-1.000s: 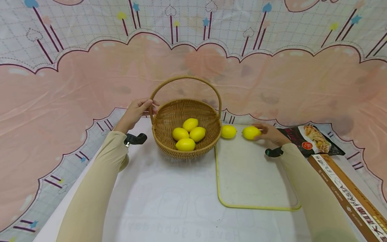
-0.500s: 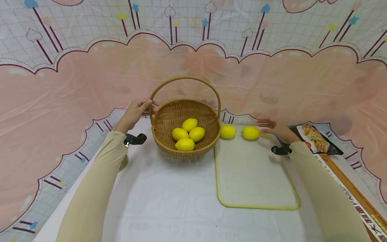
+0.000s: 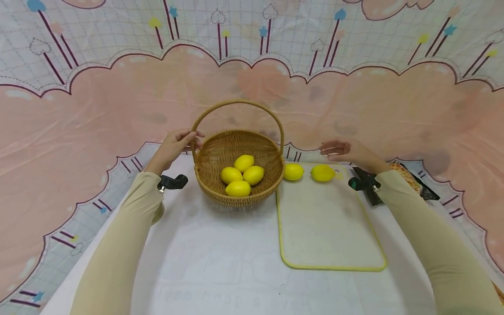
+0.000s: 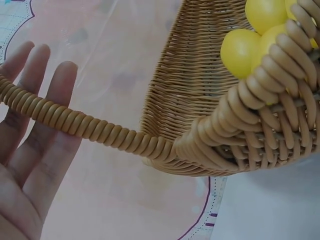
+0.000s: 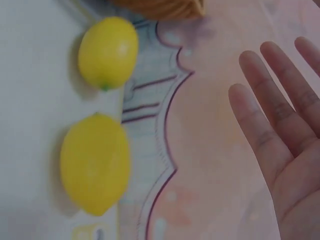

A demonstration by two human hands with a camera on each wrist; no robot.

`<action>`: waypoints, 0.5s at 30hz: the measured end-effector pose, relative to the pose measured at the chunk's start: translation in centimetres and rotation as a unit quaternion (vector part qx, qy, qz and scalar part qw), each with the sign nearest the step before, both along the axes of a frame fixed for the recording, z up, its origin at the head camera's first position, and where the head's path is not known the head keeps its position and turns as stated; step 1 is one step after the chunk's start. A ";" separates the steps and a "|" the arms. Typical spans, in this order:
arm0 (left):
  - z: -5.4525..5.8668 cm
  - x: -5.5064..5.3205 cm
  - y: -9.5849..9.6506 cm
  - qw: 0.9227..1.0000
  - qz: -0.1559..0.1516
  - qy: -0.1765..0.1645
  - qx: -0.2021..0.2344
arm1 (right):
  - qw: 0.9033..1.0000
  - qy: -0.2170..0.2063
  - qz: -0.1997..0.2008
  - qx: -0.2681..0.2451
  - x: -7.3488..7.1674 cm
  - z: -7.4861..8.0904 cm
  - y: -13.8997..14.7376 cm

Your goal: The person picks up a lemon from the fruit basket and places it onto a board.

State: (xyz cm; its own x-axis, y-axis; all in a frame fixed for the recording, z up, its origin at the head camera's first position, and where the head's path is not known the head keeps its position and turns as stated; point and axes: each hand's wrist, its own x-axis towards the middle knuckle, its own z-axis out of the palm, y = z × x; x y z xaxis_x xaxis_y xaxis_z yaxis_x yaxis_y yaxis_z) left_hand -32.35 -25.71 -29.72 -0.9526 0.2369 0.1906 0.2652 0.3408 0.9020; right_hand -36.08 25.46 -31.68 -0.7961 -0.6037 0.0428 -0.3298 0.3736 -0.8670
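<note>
A wicker basket (image 3: 239, 200) with an arched handle holds several yellow lemons (image 3: 238, 189). My left hand (image 3: 173, 148) is at the left side of the handle. In the left wrist view its fingers (image 4: 60, 90) stretch out straight behind the handle (image 4: 100, 132), touching it; the thumb is out of that view. Two more lemons (image 3: 293, 172) (image 3: 323, 173) lie in a row at the far end of a pale cutting board (image 3: 330, 227) with a yellow rim. Behind and above them hovers my right hand (image 3: 352, 153), fingers extended, holding nothing.
A dark food packet (image 3: 427, 191) lies right of the board, partly hidden by the right forearm. An orange-brown box edge (image 3: 498, 291) shows at the lower right. Behind the white table (image 3: 212, 262) hangs a pink patterned cloth (image 3: 118, 113).
My right hand has let go of the right-hand lemon, drawn back to the right, then risen above and behind it. The left hand stays at the basket handle. The head view has shifted slightly.
</note>
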 end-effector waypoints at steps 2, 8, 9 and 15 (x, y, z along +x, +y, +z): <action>0.0 0.1 -0.1 1.000 0.008 -0.001 -0.010 | 1.000 -0.002 0.022 0.009 0.1 0.8 -0.8; -0.4 -0.1 -0.3 0.999 0.031 0.000 -0.033 | 0.995 -0.011 0.097 0.028 0.7 3.0 -3.4; -0.4 -0.1 -0.3 0.999 0.033 0.001 -0.035 | 0.994 -0.010 0.108 0.029 0.8 3.3 -3.9; -0.6 0.0 -0.3 0.998 0.045 0.020 -0.036 | 0.985 -0.021 0.164 0.044 1.5 4.9 -7.1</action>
